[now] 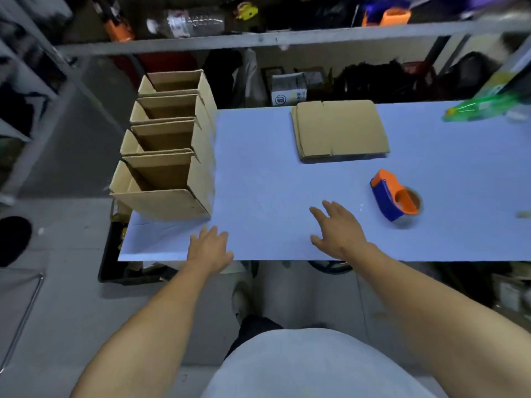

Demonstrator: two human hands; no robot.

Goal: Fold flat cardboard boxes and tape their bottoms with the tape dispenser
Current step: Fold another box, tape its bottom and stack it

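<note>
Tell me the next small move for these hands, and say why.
Probably reach the right hand forward to take the top sheet from the stack of flat boxes. Both hands are open and hold nothing, the left hand too, the folded boxes stand aside, and the tape dispenser lies untouched.

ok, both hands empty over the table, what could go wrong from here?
1. The folded boxes stand in a row at the table's left edge, some seemingly past it; a bump from the left hand might tip them off.
2. The tape dispenser lies just beside the right hand; a careless reach may meet its cutter.
3. Pulling one sheet off the flat cardboard stack could drag several.
</note>
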